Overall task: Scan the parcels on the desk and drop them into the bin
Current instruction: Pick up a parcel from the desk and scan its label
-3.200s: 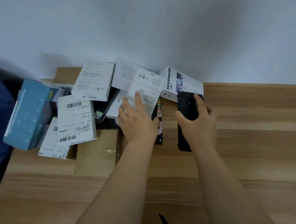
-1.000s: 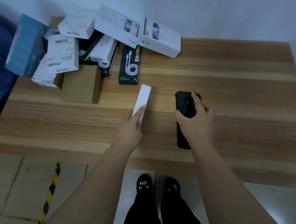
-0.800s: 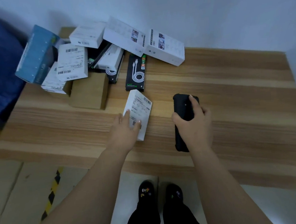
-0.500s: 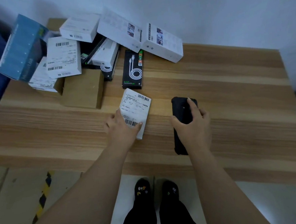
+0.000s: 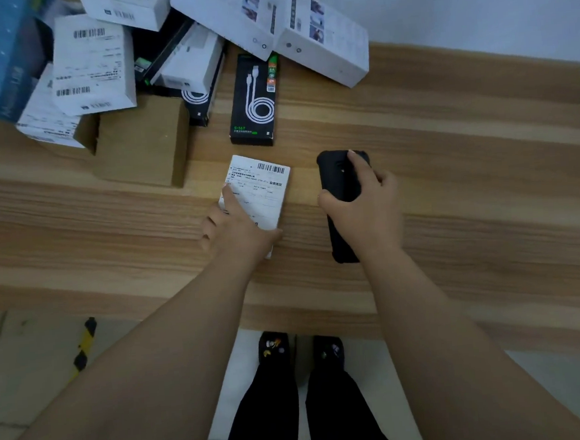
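Head view: the wooden table (image 5: 448,147) stands against a white wall (image 5: 473,7) above a tiled floor (image 5: 34,358). The left hand (image 5: 238,230) holds a labelled parcel (image 5: 262,190) on the table; the right hand (image 5: 366,204) grips a black scanner (image 5: 337,178) beside it.

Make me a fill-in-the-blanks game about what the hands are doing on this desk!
1. The left hand holds a white parcel with a ____ printed on its label.
2. The right hand grips a ____ scanner.
3. The parcel lies on the ____ desk.

Missing words: barcode, black, wooden
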